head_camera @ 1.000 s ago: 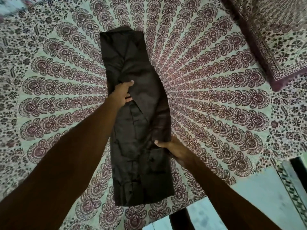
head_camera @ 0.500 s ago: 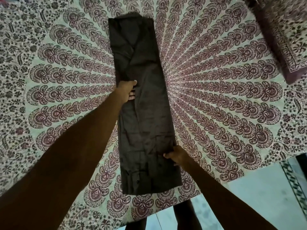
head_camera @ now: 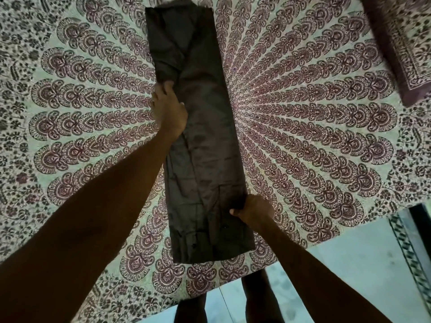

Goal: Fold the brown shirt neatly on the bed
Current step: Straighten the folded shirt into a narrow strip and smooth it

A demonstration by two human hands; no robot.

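The brown shirt [head_camera: 203, 127] lies on the bed as a long narrow strip, folded lengthwise, running from the near edge to the far side. My left hand [head_camera: 169, 108] rests on the strip's left edge about halfway up, fingers curled into the bunched cloth there. My right hand [head_camera: 253, 209] pinches the right edge near the bottom, thumb on top and fingers tucked under the fabric. A button shows near the lower left hem.
A patterned maroon-and-cream bedsheet [head_camera: 314, 141] covers the bed. A matching pillow [head_camera: 405, 43] lies at the far right. The bed's near edge runs below the shirt, with pale floor [head_camera: 349, 271] and my legs [head_camera: 256, 297] beyond it.
The right side of the shirt has been laid flat and the strip straightened. My left hand slid a little up the left edge; my right hand stayed at the lower right edge.
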